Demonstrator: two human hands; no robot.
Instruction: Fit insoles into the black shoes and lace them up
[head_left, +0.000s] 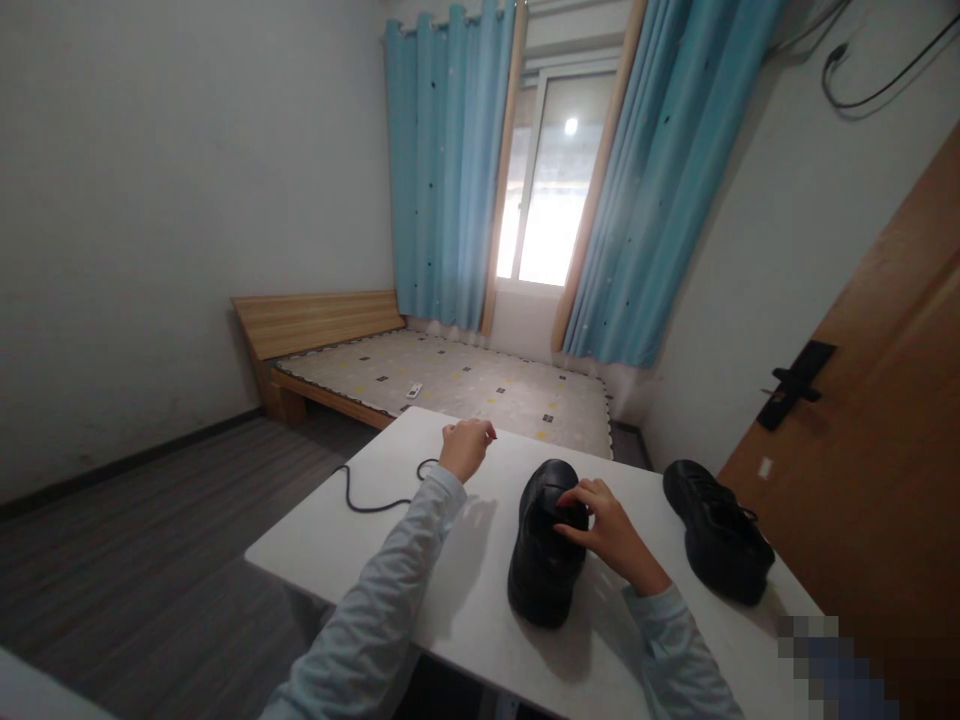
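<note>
The near black shoe (pixel 544 595) stands upright on the white table (pixel 307 540), in front of you and a little right of the middle. Your right hand (pixel 606 528) reaches over its opening from the right, thumb and forefinger bent toward each other with their tips parted and dark material of the shoe between them. You seem to be touching the upper there, but whether you are pinching it cannot be told. The step in hand looks like handling the shoe at its opening, with the other hand apart from it.

Your left hand (pixel 466 446) hovers over the table left of the shoe, fingers partly curled; how far they close, or whether they have hold of anything, does not show. Just beside that forearm a black cord (pixel 379 509) lies in a loose bend, part of it hidden by your sleeve. The next move, as a judgement, calls for steadying the shoe with your right fingers and holding your left sleeve clear of the cord.

Farther right, a second black shoe (pixel 739 565) rests near the table edge, apart from both hands; past the table is the bed (pixel 322 320)
</note>
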